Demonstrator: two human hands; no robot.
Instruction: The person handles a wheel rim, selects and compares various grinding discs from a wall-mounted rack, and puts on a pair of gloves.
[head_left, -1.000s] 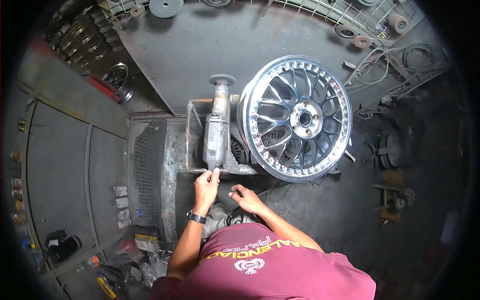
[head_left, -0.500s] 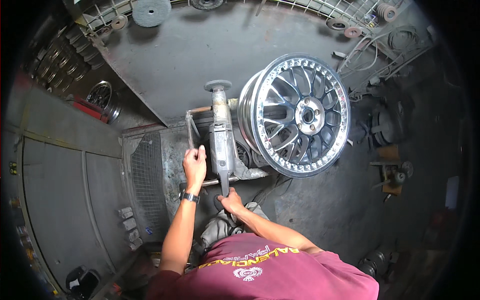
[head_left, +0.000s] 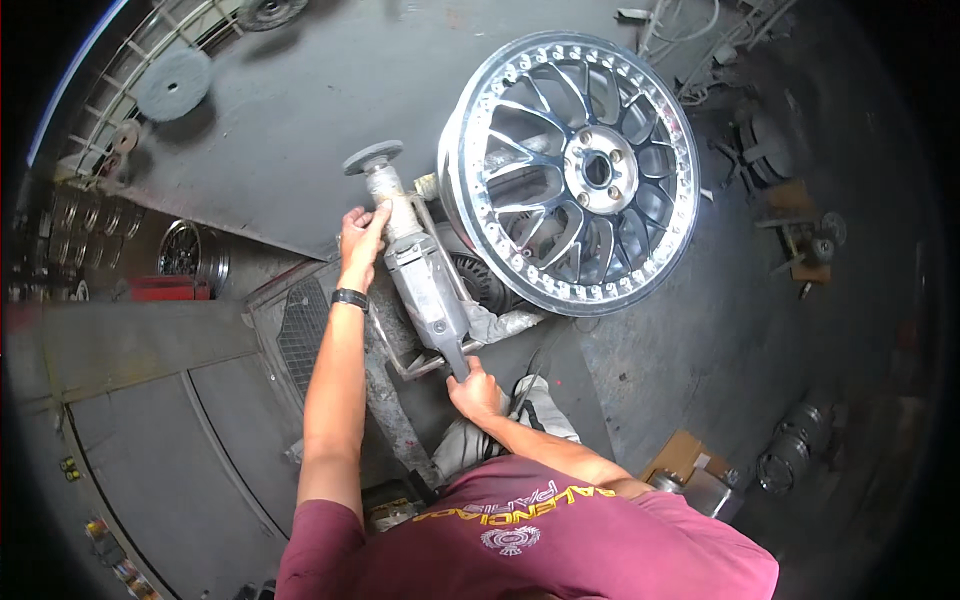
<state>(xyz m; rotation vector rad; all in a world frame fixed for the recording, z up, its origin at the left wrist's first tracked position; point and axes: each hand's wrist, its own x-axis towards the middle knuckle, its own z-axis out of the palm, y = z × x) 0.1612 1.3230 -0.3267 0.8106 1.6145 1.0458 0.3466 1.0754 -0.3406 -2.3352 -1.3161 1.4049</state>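
Since the straight grinder (head_left: 427,292), over the metal frame's near edge (head_left: 406,375), looks heavy and rigid, two-handed holding seems wise: the right hand (head_left: 474,392) encloses its rear handle (head_left: 455,360); the left hand (head_left: 361,243) touches the wrapped neck (head_left: 402,219), its closure I cannot tell.

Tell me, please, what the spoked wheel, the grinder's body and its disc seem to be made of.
Spoked wheel: polished metal, perhaps aluminium alloy, given its mirror-like reflections. Grinder body: probably metal, given its dull, smudged grey surface. Disc: matte grey, possibly pressed fibre or abrasive; texture unclear.
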